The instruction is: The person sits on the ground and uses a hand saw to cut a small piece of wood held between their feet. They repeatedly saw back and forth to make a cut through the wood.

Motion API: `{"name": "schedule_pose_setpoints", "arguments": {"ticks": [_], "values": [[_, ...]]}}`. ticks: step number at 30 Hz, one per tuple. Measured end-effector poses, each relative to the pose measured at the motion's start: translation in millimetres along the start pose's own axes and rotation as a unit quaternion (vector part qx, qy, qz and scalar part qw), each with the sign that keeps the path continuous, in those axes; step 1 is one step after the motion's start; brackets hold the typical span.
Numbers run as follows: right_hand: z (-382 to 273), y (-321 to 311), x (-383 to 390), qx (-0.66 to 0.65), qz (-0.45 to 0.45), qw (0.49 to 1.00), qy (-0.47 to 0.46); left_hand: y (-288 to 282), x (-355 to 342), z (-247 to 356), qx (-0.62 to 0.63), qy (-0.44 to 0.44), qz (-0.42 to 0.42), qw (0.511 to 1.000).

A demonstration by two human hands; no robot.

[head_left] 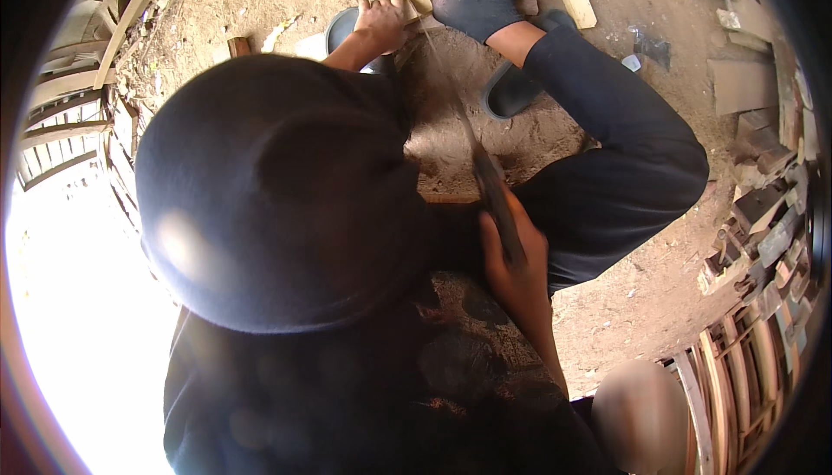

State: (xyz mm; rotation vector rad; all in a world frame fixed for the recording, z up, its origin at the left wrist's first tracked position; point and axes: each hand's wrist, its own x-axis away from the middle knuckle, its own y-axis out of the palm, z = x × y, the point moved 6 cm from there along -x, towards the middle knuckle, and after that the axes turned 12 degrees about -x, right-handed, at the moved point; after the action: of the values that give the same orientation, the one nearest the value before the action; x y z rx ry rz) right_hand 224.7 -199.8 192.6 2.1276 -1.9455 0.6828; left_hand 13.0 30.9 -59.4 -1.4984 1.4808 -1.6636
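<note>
My right hand (523, 258) is closed around the dark handle of a handsaw (501, 202). Its long narrow blade, seen almost edge-on, runs forward to a small piece of light wood (420, 3); the teeth are too fine to make out. Far ahead, my left hand (381, 24) presses down on the left end of that wood with its fingers bent over it. My right foot in a black sock (485, 0) rests at the wood's right end. A large rounded dark cloth shape (277, 189) hides most of my left arm.
A black sandal (511, 92) lies under my bent right leg, another (341, 29) beside my left hand. Wood offcuts (576, 4) are scattered on the dirt floor. Stacked boards (750, 354) line the right side. A blurred rounded shape (641, 414) is at lower right.
</note>
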Motion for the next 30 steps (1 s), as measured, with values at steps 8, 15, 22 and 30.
{"name": "schedule_pose_setpoints", "arguments": {"ticks": [8, 15, 22, 30], "values": [[1, -10, 24, 0.056, -0.001, 0.996, -0.077, -7, 0, 3, -0.022, -0.002, -0.021, 1.0], [-3, 7, -18, 0.047, -0.039, 0.998, -0.006, 5, 6, 4, -0.068, 0.04, 0.006, 0.997], [11, 2, -28, 0.013, -0.02, 0.999, -0.033, -9, 4, 5, -0.016, 0.01, 0.003, 1.0], [-9, -8, 17, 0.002, 0.008, 1.0, -0.022, 3, -1, 3, -0.006, 0.0, -0.008, 1.0]]}}
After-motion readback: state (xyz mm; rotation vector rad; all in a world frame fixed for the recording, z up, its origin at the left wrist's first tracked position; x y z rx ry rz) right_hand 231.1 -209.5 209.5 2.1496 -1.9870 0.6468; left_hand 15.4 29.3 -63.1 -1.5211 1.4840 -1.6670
